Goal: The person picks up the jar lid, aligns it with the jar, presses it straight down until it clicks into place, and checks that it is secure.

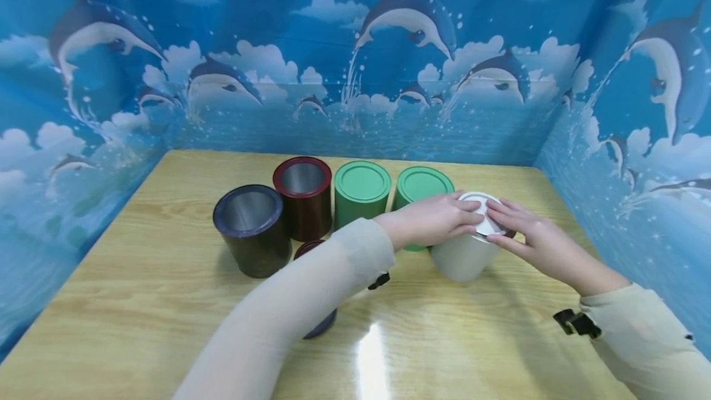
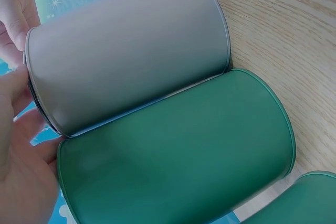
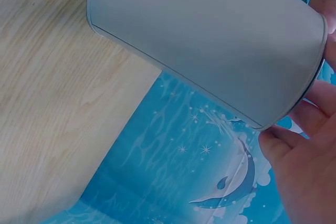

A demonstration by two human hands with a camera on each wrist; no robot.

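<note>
A white can [image 1: 463, 258] stands on the right of the table, next to the nearer-right green can [image 1: 424, 184]. Its white lid [image 1: 489, 227] sits on top, and a thin dark gap shows under the rim on the near side. From the left, my left hand [image 1: 439, 218] rests its outstretched fingers on the lid. My right hand [image 1: 536, 239] lies on it from the other side, with its thumb at the rim. In the right wrist view the white can [image 3: 210, 40] has the thumb touching its lid end; the fingertips are partly hidden.
Left of the hands stand another lidded green can [image 1: 362, 184], a lidless dark red can [image 1: 307, 215] and a lidless black can [image 1: 257, 245]. A dark red rim [image 1: 307, 247] and a dark disc [image 1: 323, 325] show partly behind the left sleeve. Dolphin-print curtains [image 1: 355, 122] surround the wooden table.
</note>
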